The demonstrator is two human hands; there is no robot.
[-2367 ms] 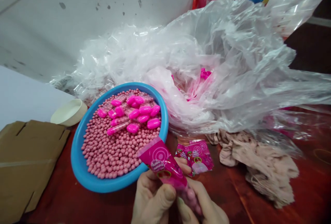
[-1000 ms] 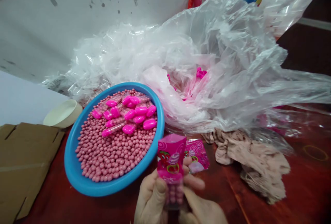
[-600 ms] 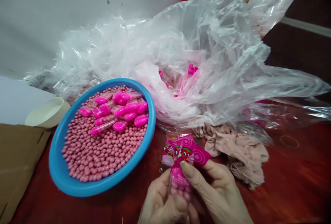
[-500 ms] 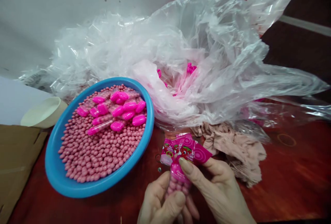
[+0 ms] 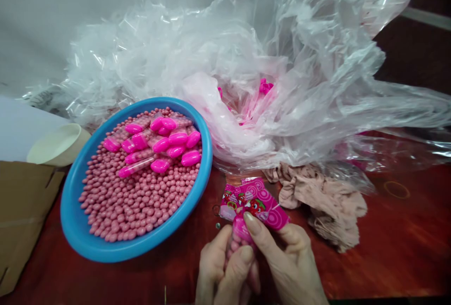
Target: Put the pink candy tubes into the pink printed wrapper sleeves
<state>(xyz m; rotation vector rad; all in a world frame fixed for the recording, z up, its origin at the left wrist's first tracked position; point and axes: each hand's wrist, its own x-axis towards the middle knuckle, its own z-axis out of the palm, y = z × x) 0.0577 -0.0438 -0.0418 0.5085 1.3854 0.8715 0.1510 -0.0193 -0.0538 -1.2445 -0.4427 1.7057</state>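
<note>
A clear tube (image 5: pixel 234 246) of pink candy balls, with a bright pink end, stands tilted between my two hands. My left hand (image 5: pixel 225 269) is closed around its lower part. My right hand (image 5: pixel 287 258) pinches the pink upper end with thumb and fingers. Right behind the fingertips are magenta labels (image 5: pixel 259 198) printed with strawberry figures; whether my right fingers also grip one, I cannot tell. To the left, a blue basin (image 5: pixel 66 230) holds loose pink candy balls (image 5: pixel 130 211). Several filled tubes with pink caps (image 5: pixel 160 144) lie on top of them.
A large crumpled clear plastic bag (image 5: pixel 310 79) with pink caps inside spreads behind. Many clear empty tubes (image 5: pixel 116 56) are heaped at the back left. A beige rag (image 5: pixel 327 201) lies right of the labels. A white bowl (image 5: pixel 58 147) and cardboard (image 5: pixel 28 220) sit at far left.
The camera view has shifted slightly. My right hand has turned a little, with its thumb still on the tube's pink end. Both hands keep their hold.
</note>
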